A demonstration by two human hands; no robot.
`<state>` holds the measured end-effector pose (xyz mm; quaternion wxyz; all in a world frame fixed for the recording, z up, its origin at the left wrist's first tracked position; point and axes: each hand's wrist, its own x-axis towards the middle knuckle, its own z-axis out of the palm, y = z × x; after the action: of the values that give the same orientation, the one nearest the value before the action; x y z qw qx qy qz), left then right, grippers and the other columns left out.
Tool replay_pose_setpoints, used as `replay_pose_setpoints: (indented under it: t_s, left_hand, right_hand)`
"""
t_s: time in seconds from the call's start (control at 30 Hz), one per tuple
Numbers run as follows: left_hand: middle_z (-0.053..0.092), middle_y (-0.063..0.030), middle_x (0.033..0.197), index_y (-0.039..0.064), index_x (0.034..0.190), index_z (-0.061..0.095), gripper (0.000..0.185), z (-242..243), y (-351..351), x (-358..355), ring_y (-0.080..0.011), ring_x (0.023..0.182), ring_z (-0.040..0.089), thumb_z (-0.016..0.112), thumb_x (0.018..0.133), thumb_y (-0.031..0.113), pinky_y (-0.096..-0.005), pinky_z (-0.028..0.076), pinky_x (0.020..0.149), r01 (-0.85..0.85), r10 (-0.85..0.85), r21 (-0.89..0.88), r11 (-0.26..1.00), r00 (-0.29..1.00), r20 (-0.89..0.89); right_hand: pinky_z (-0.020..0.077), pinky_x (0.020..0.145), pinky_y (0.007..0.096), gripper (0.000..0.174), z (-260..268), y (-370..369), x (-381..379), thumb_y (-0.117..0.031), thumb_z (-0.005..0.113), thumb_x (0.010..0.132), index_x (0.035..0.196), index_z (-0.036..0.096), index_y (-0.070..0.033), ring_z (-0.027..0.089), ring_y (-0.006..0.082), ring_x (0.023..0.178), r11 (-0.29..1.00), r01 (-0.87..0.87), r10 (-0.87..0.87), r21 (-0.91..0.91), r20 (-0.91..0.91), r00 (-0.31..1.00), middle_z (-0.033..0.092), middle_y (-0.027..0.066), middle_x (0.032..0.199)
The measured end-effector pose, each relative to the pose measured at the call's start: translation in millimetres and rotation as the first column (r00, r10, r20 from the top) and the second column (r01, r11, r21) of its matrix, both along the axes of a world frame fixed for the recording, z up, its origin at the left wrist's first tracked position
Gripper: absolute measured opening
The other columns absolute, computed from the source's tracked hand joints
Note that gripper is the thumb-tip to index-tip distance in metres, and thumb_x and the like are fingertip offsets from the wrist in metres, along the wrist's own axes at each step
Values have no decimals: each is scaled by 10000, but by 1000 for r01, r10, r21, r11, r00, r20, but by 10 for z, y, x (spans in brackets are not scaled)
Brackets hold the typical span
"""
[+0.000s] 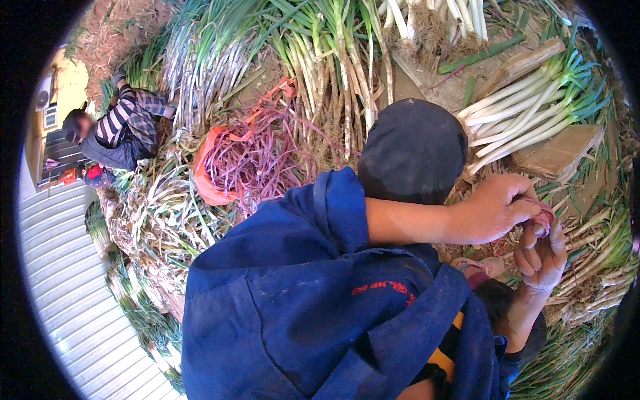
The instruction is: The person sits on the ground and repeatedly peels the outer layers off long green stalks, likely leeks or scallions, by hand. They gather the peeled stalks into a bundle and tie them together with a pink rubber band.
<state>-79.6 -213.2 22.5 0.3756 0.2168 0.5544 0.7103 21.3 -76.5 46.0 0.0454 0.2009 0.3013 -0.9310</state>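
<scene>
My left hand (492,207) grips a bunched purplish-pink strip (542,217) between thumb and fingers. Around the same strip close the fingertips of my right hand (542,255), just below. Beyond my left hand, trimmed long green onions (520,115) with white stalks rest across a wooden block (557,152) and a piece of wood (522,65). Rougher green onions (595,270) with roots lie to the right of my hands. A heap of purplish strips (265,160) fills an orange-red plastic bag (202,175) at my left side.
Untrimmed green onions (320,70) and a bundle with roots (430,25) lie along the top. Dry leaves (160,235) cover the ground behind me. A co-worker in a striped top (117,120) sits at the upper left, near a corrugated metal wall (85,290).
</scene>
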Motion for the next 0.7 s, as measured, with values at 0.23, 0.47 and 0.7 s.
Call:
replay_pose_setpoints:
  t_s: [0.23,0.47,0.7]
  left_hand:
    - [578,-102,739,10,798,585,161,-50,37,-29,-164,675,575,575,832,167,-288,444,574,-138,146,47,989,923,-357]
    - [578,-87,762,0,863,563,162,-18,-15,-68,-146,726,584,567,838,160,-278,453,621,42,14,188,981,959,-284]
    - [621,-82,764,-28,905,556,210,0,-6,-37,-112,669,599,566,848,174,-236,476,614,184,-218,185,965,959,181]
  right_hand:
    - [276,338,190,385,142,-329,-12,-325,399,928,1092,470,16,359,70,406,370,-1,-107,929,44,993,488,48,671]
    - [238,365,182,400,96,-381,55,-304,374,930,1115,482,34,350,71,431,730,183,-249,659,7,968,452,17,621]
    - [253,351,200,432,5,-297,89,-338,353,918,1079,499,35,370,85,438,850,194,-298,489,144,944,479,29,659]
